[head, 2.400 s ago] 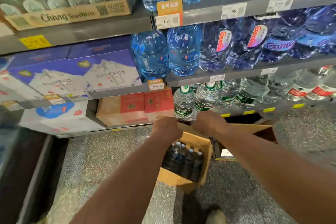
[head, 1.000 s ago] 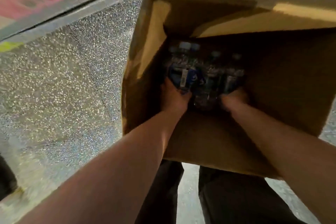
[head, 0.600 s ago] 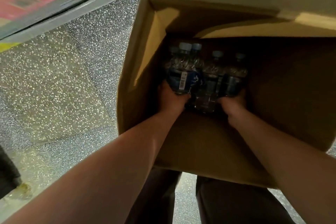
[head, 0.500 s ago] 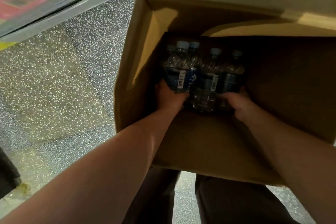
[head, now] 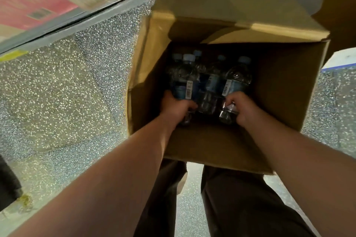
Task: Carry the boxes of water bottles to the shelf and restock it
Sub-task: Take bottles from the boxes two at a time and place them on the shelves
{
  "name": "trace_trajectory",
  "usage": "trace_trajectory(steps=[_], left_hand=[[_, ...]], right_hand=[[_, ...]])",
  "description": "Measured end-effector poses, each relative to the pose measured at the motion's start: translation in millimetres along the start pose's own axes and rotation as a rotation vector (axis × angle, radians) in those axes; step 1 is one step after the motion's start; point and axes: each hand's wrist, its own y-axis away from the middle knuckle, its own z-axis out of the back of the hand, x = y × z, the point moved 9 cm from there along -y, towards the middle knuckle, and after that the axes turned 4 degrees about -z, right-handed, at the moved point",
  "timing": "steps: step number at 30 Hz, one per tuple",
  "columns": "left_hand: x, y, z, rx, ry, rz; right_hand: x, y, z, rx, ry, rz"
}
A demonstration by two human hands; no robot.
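Note:
An open brown cardboard box (head: 285, 86) stands on the speckled floor in front of my legs. Several small water bottles with blue labels and pale caps stand inside it. My left hand (head: 176, 107) reaches down into the box and grips the lower part of a bottle (head: 185, 81) on the left. My right hand (head: 241, 107) grips the base of another bottle (head: 236, 82) on the right, which is tilted and raised a little. More bottles (head: 211, 86) stand between the two.
The bottom shelf edge (head: 81, 19) runs across the upper left, with a red and tan carton (head: 28, 4) on it. Another cardboard box (head: 339, 17) sits at the upper right. Speckled floor (head: 57, 90) spreads to the left. My dark trouser legs (head: 240, 208) are below the box.
I have bent down from the shelf view into the box. Both hands closed round bottles, and over the last half second the right-hand bottle has lifted and tilted.

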Motion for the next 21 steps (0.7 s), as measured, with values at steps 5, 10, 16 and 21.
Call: trace_trajectory(steps=[5,10,16,21], left_hand=[[-22,47,-4,0.066,0.166,-0.014],[-58,102,-5,0.086,0.327,-0.080],[-69,162,12,0.052,0.412,-0.044],[-68,208,33,0.052,0.411,-0.097]], right_hand=[[16,58,1,0.085,0.116,0.070],[22,119,1,0.246,0.262,0.076],[31,188,3,0.402,0.424,0.182],[31,252,-10,0.510,0.480,0.326]])
